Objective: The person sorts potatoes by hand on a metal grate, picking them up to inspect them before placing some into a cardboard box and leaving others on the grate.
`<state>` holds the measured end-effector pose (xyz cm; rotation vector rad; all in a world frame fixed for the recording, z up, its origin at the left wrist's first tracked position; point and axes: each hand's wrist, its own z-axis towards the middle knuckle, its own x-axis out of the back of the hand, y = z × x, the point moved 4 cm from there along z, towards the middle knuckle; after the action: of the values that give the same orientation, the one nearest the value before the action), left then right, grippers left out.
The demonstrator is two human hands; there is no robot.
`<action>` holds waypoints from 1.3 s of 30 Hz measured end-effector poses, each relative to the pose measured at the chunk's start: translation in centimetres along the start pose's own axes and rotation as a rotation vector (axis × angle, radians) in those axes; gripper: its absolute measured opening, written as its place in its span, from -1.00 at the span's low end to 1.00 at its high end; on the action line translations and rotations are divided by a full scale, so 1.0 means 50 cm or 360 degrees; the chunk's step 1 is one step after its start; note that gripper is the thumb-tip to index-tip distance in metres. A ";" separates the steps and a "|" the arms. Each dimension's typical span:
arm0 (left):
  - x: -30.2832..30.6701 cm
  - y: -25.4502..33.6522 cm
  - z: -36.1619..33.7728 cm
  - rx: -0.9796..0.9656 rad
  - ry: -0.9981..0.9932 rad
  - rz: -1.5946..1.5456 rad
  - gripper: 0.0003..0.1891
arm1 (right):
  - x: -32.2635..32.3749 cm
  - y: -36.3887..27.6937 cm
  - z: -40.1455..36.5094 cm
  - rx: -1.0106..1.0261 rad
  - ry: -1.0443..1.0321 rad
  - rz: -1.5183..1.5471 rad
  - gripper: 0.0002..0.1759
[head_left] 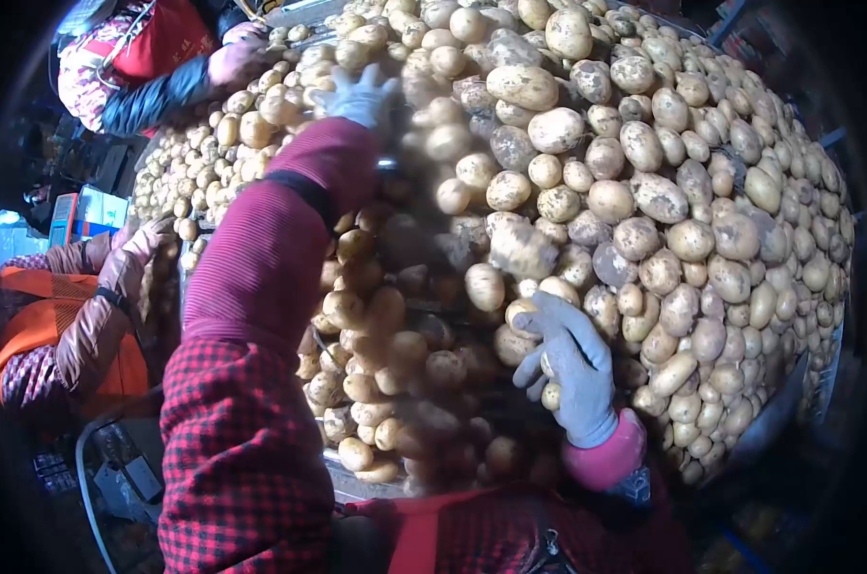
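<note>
A large heap of pale, partly soil-covered potatoes point(610, 201) fills the view. My left hand point(360, 99), in a light grey glove, reaches far into the heap's upper left part, fingers spread over the potatoes there. My right hand point(575, 368), also gloved, is nearer to me at the heap's lower middle. Its fingers curl round a small potato point(551, 396), mostly hidden by the glove. Another potato point(522, 316) touches its fingertips. Between my hands several potatoes point(521, 251) are smeared by motion.
At upper left another person's hand point(237, 59) reaches to the heap's edge. Lower down, a second person in an orange vest point(46, 320) has a gloved hand point(144, 239) beside the potatoes. A white box point(132, 478) stands at lower left. Dark gaps show among the potatoes before me.
</note>
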<state>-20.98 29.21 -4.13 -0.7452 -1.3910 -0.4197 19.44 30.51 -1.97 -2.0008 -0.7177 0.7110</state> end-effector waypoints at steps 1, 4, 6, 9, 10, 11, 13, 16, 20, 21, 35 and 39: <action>-0.006 -0.031 0.013 -0.0035 0.0052 -0.0030 -0.38 | 0.004 0.003 0.004 0.0010 -0.0016 -0.0010 -0.54; -0.043 -0.118 0.061 -0.0032 0.0045 -0.0076 -0.33 | 0.014 0.013 0.005 0.0038 -0.0034 -0.0039 -0.55; -0.066 -0.155 0.061 0.0005 0.0008 -0.0143 -0.37 | 0.016 0.016 0.002 0.0061 -0.0038 -0.0039 -0.55; -0.051 -0.202 0.044 0.0133 -0.0082 -0.0049 -0.35 | 0.014 0.010 0.006 0.0075 -0.0061 -0.0049 -0.55; -0.070 -0.228 0.047 0.0181 -0.0071 -0.0045 -0.29 | 0.013 0.009 0.004 0.0063 -0.0071 -0.0048 -0.55; -0.088 -0.257 0.044 0.0231 -0.0058 -0.0034 -0.22 | 0.012 0.009 0.004 0.0085 -0.0079 -0.0040 -0.55; -0.083 -0.287 -0.002 0.0294 -0.0126 -0.0005 -0.13 | 0.014 0.012 0.005 0.0123 -0.0105 -0.0026 -0.55; -0.141 -0.355 -0.061 0.0308 -0.0272 -0.0007 -0.09 | 0.010 0.013 0.007 0.0078 -0.0132 -0.0001 -0.50; -0.162 -0.393 -0.192 0.0216 -0.0110 -0.0412 -0.13 | 0.004 0.007 0.005 0.0080 -0.0150 -0.0089 -0.46; -0.129 -0.364 -0.232 0.0374 -0.0294 -0.0392 -0.15 | 0.002 0.006 0.005 0.0097 -0.0146 -0.0122 -0.45; 0.020 -0.193 -0.638 0.0162 0.0083 -0.0529 -0.54 | 0.009 0.028 0.024 0.0328 -0.0205 -0.0152 -0.53; 0.011 -0.191 -0.730 -0.0011 0.0339 -0.0474 -0.46 | 0.017 0.032 0.027 0.0415 -0.0234 -0.0268 -0.59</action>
<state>-0.82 -2.59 -1.74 -0.4827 -1.3010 -0.7165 19.41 31.12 -4.14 -1.6444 -0.8244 0.8127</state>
